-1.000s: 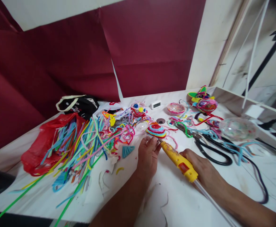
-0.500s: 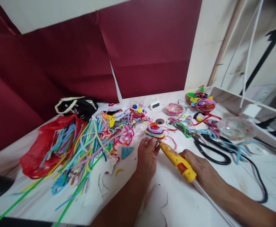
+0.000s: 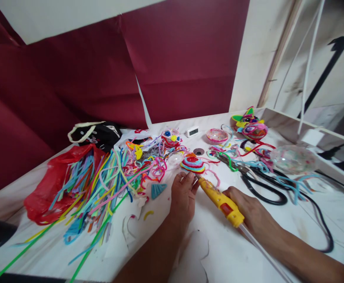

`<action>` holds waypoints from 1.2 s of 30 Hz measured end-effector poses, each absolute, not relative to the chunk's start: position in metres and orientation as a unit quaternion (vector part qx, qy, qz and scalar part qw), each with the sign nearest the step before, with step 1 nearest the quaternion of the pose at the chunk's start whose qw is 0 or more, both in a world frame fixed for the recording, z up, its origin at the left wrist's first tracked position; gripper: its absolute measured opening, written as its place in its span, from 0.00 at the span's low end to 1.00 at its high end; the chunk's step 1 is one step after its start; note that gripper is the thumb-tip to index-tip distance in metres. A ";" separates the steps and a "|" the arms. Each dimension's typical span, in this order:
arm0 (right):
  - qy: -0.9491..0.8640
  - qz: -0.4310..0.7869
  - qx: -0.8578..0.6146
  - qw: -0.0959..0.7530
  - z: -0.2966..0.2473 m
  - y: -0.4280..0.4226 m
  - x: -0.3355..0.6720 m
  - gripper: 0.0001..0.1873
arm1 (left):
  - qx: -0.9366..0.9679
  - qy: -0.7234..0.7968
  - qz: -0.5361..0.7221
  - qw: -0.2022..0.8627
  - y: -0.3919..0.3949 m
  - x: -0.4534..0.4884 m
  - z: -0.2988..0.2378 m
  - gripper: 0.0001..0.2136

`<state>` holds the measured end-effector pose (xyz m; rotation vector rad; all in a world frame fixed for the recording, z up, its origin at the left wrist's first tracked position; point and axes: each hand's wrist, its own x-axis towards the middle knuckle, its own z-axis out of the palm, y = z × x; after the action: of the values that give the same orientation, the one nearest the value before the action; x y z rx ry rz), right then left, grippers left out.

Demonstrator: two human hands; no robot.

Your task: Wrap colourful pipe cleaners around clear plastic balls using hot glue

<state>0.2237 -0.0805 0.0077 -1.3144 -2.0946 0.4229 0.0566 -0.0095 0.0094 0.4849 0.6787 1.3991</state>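
My right hand [image 3: 244, 206] is closed around a yellow hot glue gun [image 3: 219, 198], with a clear glue stick [image 3: 262, 249] running out of its back end. The gun's nozzle touches or nearly touches the lower edge of a domed piece of coiled pipe cleaners [image 3: 192, 163], banded in red, blue, yellow and pink. My left hand [image 3: 183, 196] pinches that piece from below; the fingertips are partly hidden under it. Left of this hand lies a flat blue pipe-cleaner triangle [image 3: 158, 190].
A red plastic bag [image 3: 46, 184] spills many pipe cleaners [image 3: 101, 188] across the left. Black-handled scissors [image 3: 263, 190], a clear plastic dome [image 3: 294, 159] and a pink-rimmed bowl [image 3: 217, 135] stand right. A small digital clock [image 3: 192, 131] and decorated figures [image 3: 251, 127] sit behind.
The view has shifted very slightly. Both hands, the glue gun and the coiled piece hold almost the same position.
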 end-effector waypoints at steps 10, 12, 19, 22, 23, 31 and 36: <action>-0.791 0.154 -0.504 0.311 0.008 -0.080 0.224 0.02 | 0.210 0.306 0.627 0.685 -0.009 0.057 0.009 0.18; -0.792 0.153 -0.502 0.312 0.007 -0.081 0.224 0.02 | 0.211 0.305 0.628 0.685 -0.009 0.057 0.009 0.18; -0.789 0.146 -0.504 0.321 0.009 -0.081 0.222 0.07 | 0.205 0.309 0.632 0.680 -0.009 0.056 0.006 0.18; -0.789 0.139 -0.502 0.326 0.011 -0.081 0.222 0.07 | 0.207 0.309 0.632 0.680 -0.008 0.055 0.006 0.17; -0.788 0.137 -0.501 0.330 0.012 -0.082 0.222 0.06 | 0.207 0.309 0.632 0.680 -0.008 0.055 0.007 0.17; -0.788 0.147 -0.502 0.324 0.010 -0.082 0.222 0.04 | 0.223 0.313 0.628 0.677 -0.009 0.057 0.007 0.17; -0.791 0.146 -0.503 0.316 0.009 -0.082 0.223 0.02 | 0.222 0.317 0.626 0.677 -0.010 0.058 0.007 0.18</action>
<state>0.2230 -0.0818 0.0085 -1.3254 -2.0827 0.3843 0.0583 -0.0095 0.0071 0.4986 0.7130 1.4068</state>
